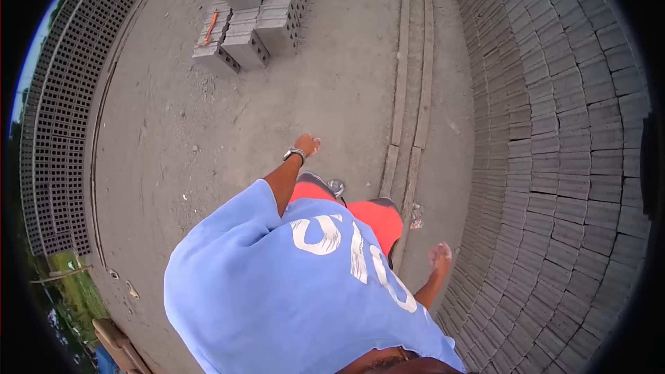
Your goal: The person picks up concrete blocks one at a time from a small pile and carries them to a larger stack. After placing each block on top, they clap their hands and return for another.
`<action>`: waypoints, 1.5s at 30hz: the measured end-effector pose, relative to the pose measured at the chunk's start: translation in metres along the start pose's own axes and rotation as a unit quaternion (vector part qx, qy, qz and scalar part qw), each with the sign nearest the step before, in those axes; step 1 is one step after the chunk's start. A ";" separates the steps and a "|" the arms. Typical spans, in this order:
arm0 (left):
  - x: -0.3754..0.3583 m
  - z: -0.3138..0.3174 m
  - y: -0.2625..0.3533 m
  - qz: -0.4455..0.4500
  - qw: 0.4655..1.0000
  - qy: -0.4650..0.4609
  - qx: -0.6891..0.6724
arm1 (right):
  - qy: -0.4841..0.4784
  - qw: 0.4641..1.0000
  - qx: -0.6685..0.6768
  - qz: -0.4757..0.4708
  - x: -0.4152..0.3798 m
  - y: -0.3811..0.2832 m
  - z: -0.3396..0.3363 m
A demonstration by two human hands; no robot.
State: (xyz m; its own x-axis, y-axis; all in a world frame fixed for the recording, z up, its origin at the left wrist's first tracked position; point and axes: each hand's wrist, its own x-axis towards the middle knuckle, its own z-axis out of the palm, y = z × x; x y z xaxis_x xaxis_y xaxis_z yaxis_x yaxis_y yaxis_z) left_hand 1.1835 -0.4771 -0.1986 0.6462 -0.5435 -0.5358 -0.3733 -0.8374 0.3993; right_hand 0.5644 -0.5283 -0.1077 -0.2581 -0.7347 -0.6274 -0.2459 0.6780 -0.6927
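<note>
Grey blocks (244, 36) stand ahead; left hand (307, 144) and right hand (440, 257) have fingers curled in.

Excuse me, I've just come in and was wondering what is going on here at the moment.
A person in a blue shirt stands or walks between stacks of grey blocks, handling none of them. The left hand, with a watch on its wrist, and the right hand show nothing in them. Ahead is a low stack with an orange item on one block; taller rows stand on the left and right.
</note>
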 end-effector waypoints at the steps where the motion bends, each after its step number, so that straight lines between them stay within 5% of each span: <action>1: 0.010 -0.023 -0.025 -0.038 0.998 -0.031 -0.039 | -0.085 0.995 -0.011 -0.059 0.028 -0.021 0.037; 3: 0.015 -0.066 -0.066 -0.066 0.994 -0.017 -0.081 | -0.151 0.978 -0.058 -0.130 0.054 -0.076 0.117; 5: 0.009 -0.098 -0.098 -0.050 0.993 0.070 -0.080 | -0.208 0.969 -0.082 -0.105 0.061 -0.129 0.186; 10: 0.005 -0.096 -0.187 -0.229 0.906 0.125 -0.333 | -0.269 0.917 -0.295 0.000 0.116 -0.169 0.303; 14: -0.004 -0.076 -0.207 -0.376 0.833 0.028 -0.405 | -0.237 0.913 -0.325 0.064 0.167 -0.191 0.373; 15: -0.004 -0.065 -0.215 -0.243 0.957 -0.048 -0.150 | -0.226 0.915 -0.327 0.068 0.181 -0.210 0.392; 16: 0.003 -0.069 -0.225 -0.086 0.981 -0.116 0.130 | -0.219 0.918 -0.321 0.075 0.196 -0.226 0.420; 18: 0.022 -0.078 -0.233 -0.078 0.991 -0.072 0.078 | -0.214 0.930 -0.294 0.059 0.233 -0.230 0.475; 19: 0.031 -0.091 -0.233 0.010 1.000 0.006 0.009 | -0.210 0.935 -0.283 0.027 0.261 -0.231 0.507; 20: 0.046 -0.112 -0.211 -0.176 0.953 0.002 -0.246 | -0.239 0.936 -0.256 -0.014 0.241 -0.270 0.537; 21: 0.065 -0.150 -0.174 -0.351 0.809 0.003 -0.472 | -0.254 0.931 -0.263 -0.001 0.216 -0.317 0.575; 24: 0.124 -0.232 -0.133 -0.346 0.811 0.058 -0.467 | -0.332 0.914 -0.213 -0.094 0.221 -0.362 0.688; 28: 0.203 -0.293 -0.144 -0.321 0.846 0.046 -0.423 | -0.345 0.896 -0.262 -0.095 0.154 -0.440 0.833; 35: 0.374 -0.352 -0.209 -0.321 0.888 -0.148 -0.293 | -0.361 0.920 -0.150 -0.041 0.119 -0.416 1.058; 38: 0.423 -0.386 -0.233 -0.305 0.903 -0.128 -0.273 | -0.302 0.948 -0.097 0.000 0.129 -0.374 1.149; 41: 0.447 -0.414 -0.249 -0.347 0.882 -0.101 -0.302 | -0.251 0.946 -0.204 0.005 0.162 -0.344 1.230; 45: 0.454 -0.435 -0.275 -0.389 0.875 -0.099 -0.272 | -0.252 0.949 -0.181 0.049 0.174 -0.357 1.299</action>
State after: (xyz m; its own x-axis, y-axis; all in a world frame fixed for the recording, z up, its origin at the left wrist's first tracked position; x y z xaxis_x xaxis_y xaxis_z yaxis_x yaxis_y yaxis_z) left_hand 1.8694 -0.4687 -0.2277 0.4163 0.1332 -0.8994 0.5335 -0.8368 0.1230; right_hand 1.8214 -0.9301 -0.4316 0.1610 -0.5242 -0.8363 -0.5726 0.6405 -0.5117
